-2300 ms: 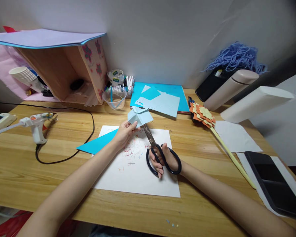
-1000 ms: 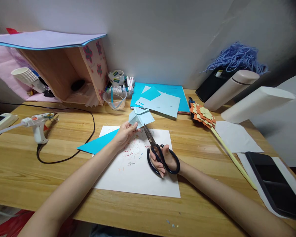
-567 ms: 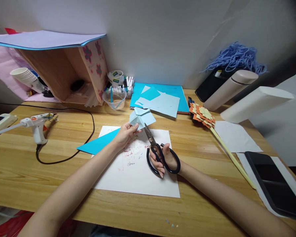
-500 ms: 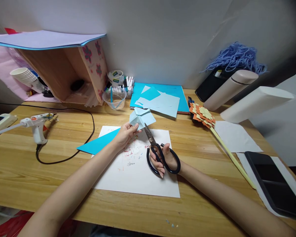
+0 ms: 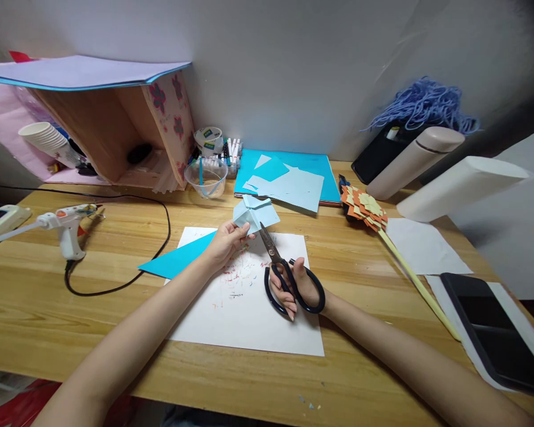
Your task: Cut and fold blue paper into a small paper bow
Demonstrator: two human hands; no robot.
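Two hands, one pair of scissors [image 5: 272, 252], one folded paper [image 5: 254, 214]

The left hand [image 5: 225, 243] has its thumb on top of the folded paper and its fingers curled beneath, pinched together on the near edge. The pale blue piece is held up at the far edge of a white sheet [image 5: 244, 326], mostly beyond it. The right hand [image 5: 307, 289] is curled around the scissors, fingers bent through one black loop and thumb at the other. The blades lie almost together, their tip at the folded paper's lower edge — whether it touches, I cannot tell.

The table's [image 5: 115, 332] front edge runs below the white sheet, with a strip of wood between. Wood also shows rightward to a yellow stick [image 5: 420, 284], and leftward to the cord [image 5: 169, 228] of a glue gun [image 5: 69, 231]. Toward the wall the room is tighter: a plastic bowl [image 5: 207, 185] and a blue pad [image 5: 331, 184] lie near the folded paper.

Counted: one blue wedge of paper [image 5: 178, 258] by the left forearm, partly over the white sheet; two rolls of tape [image 5: 209, 142] behind one bowl; one pale bottle [image 5: 403, 169]; one dark flat device [image 5: 493, 338]; one paper flower [image 5: 365, 207] on the stick; one box [image 5: 169, 124], with at least three blossoms drawn on its side. The markers [image 5: 235, 149] overlap — too crowded to count.
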